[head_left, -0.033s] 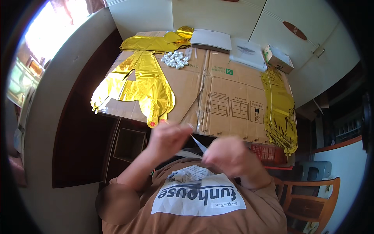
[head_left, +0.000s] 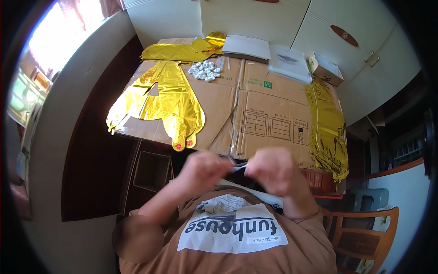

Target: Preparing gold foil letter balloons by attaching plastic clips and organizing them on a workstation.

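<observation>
My left hand [head_left: 207, 168] and my right hand [head_left: 273, 169] are held in front of my chest, just off the near edge of the table. Both are closed, and a thin white strip [head_left: 240, 167] spans the short gap between them. The ends of the strip are hidden in my fingers, and motion blurs the hands a little. Beyond my left hand, gold foil balloons [head_left: 169, 98] lie flat in an A-like shape, their rounded tabs with red marks hanging by the table edge.
Flattened cardboard [head_left: 269, 102] covers the table. A heap of small white lumps [head_left: 205, 71] sits near a white flat box [head_left: 247, 47]. A clear plastic sheet [head_left: 289, 64], a small carton [head_left: 325, 68] and gold foil [head_left: 327, 128] lie right. A wooden chair [head_left: 360, 233] stands at lower right.
My hands have come closer together, the left one moving slightly down and right. The white strip, slanting before, now lies nearly level between them.
</observation>
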Tool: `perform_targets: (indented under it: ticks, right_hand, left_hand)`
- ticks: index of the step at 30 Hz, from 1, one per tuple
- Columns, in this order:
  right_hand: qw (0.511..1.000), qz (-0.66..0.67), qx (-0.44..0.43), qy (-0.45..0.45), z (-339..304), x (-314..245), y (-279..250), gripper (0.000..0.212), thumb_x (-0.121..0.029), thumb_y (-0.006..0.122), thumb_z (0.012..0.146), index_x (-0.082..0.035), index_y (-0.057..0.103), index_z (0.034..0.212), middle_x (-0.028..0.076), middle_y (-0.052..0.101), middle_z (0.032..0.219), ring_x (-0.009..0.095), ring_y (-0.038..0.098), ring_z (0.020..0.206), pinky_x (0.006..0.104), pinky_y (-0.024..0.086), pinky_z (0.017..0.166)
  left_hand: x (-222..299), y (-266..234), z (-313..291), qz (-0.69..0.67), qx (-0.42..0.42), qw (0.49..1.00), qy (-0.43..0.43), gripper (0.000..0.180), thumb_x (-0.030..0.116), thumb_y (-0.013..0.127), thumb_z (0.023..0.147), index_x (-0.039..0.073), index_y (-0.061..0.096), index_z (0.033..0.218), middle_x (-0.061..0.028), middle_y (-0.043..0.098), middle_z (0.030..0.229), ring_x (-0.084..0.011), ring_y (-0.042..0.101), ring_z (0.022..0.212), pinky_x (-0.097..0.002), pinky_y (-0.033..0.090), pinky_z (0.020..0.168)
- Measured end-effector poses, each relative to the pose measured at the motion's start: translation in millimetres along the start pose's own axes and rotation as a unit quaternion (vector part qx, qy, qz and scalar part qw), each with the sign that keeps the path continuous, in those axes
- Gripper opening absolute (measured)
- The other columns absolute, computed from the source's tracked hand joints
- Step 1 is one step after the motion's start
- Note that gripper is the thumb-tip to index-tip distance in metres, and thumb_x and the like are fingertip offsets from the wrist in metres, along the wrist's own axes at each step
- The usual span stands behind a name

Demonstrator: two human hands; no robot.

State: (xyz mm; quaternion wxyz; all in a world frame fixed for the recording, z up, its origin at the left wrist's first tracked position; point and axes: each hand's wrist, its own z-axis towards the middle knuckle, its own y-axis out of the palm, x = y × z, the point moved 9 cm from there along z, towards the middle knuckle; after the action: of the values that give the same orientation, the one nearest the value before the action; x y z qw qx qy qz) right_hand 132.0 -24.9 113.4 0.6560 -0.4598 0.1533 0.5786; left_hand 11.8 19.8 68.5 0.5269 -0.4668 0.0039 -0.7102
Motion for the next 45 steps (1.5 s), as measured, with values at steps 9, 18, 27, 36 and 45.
perform_targets:
  ticks: [9, 18, 27, 36, 45]
  right_hand:
    - [0.988, 0.115, -0.089, -0.045, 12.1, -18.8, 10.0, 0.005, -0.006, 0.060, 0.086, -0.004, 0.061, 0.082, 0.012, 0.060, 0.076, 0.030, 0.063, 0.071, 0.0382, 0.050, 0.062]
    - [0.829, 0.478, -0.033, 0.289, -23.1, 121.8, 37.1, 0.028, -0.024, 0.049, 0.099, -0.001, 0.064, 0.090, -0.004, 0.042, 0.060, 0.005, 0.036, 0.052, 0.0217, 0.030, 0.050]
    - [0.884, 0.349, -0.068, 0.304, -28.7, 84.2, 69.5, 0.025, -0.021, 0.052, 0.098, -0.001, 0.067, 0.098, -0.003, 0.047, 0.058, 0.009, 0.044, 0.053, 0.0267, 0.039, 0.054]
    - [0.988, 0.014, -0.026, 0.151, 0.5, 87.3, 16.6, 0.020, -0.019, 0.059, 0.092, -0.003, 0.060, 0.080, 0.012, 0.059, 0.070, 0.026, 0.061, 0.064, 0.0317, 0.048, 0.060]
    - [0.989, 0.036, -0.038, 0.137, 12.8, 77.0, 1.1, 0.015, -0.015, 0.058, 0.092, -0.004, 0.059, 0.081, 0.011, 0.057, 0.065, 0.022, 0.058, 0.058, 0.0331, 0.045, 0.056]
  left_hand:
    - [-27.1, -20.1, 6.9, -0.028, 0.169, 0.979, -0.107, 0.014, 0.000, 0.063, 0.085, 0.004, 0.070, 0.096, -0.0083, 0.067, 0.080, -0.0124, 0.058, 0.063, -0.0266, 0.047, 0.057]
    - [-36.0, 7.3, -2.3, -0.288, 0.097, 0.911, -0.278, 0.010, 0.005, 0.062, 0.089, -0.001, 0.070, 0.093, 0.0005, 0.061, 0.069, -0.0028, 0.049, 0.060, -0.0234, 0.039, 0.054]
    - [-70.0, -40.4, -10.6, -0.229, 0.382, 0.854, -0.271, 0.009, 0.004, 0.062, 0.091, -0.002, 0.068, 0.093, 0.0032, 0.058, 0.070, -0.0084, 0.052, 0.063, -0.0245, 0.044, 0.062]
    - [-34.5, -6.7, -0.3, -0.407, 0.165, 0.887, -0.146, 0.016, -0.002, 0.063, 0.085, 0.001, 0.069, 0.098, -0.0043, 0.064, 0.077, -0.0077, 0.054, 0.064, -0.0236, 0.042, 0.057]
    - [-21.3, 4.6, 17.6, -0.569, 0.080, 0.810, -0.115, 0.012, 0.003, 0.062, 0.088, -0.002, 0.067, 0.099, -0.0035, 0.063, 0.073, -0.0127, 0.058, 0.066, -0.0284, 0.046, 0.058]
